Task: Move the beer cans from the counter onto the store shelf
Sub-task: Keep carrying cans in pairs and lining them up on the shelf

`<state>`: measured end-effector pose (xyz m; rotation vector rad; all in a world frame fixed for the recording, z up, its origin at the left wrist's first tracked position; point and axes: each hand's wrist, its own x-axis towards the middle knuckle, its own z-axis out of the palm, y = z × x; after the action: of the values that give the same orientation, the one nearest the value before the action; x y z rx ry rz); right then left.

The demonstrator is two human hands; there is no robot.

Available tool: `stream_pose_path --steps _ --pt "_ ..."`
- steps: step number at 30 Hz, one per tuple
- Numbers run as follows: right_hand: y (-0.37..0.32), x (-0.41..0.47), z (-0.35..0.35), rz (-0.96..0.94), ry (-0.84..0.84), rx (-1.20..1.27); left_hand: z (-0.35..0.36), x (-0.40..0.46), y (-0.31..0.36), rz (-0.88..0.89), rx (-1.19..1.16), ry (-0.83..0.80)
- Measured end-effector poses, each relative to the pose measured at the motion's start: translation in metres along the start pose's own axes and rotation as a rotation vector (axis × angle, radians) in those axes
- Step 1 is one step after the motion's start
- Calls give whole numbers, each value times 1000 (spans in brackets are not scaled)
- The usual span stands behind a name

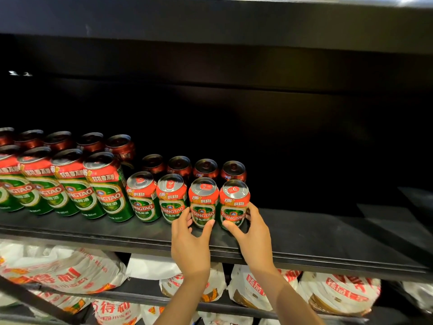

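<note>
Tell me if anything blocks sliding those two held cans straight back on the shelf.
Yes. The left hand grips one short can and the right hand the end can. Directly behind each stands a dark back-row can. To the right, the shelf looks bare.

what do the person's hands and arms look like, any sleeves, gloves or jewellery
Both the left hand and the right hand are bare: no gloves, and no rings visible on the fingers. The forearms are bare too, with no sleeve, watch or bracelet showing down to the bottom edge of the view.
</note>
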<state>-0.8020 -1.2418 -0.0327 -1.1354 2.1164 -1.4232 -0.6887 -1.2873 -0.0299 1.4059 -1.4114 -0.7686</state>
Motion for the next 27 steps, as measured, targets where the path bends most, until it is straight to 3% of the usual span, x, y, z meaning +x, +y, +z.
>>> stream_pose_path --steps 15,21,24,27 --pt "-12 -6 -3 26 -12 -39 -7 2 3 -1 -9 -85" --pt "-28 -33 -16 141 2 -86 -32 7 -9 57 -96 -381" --pt "-31 -72 -34 169 43 -193 -49 13 -12 42 -47 -532" --pt "-30 -123 -54 240 104 -240 -64 14 -10 149 118 -667"
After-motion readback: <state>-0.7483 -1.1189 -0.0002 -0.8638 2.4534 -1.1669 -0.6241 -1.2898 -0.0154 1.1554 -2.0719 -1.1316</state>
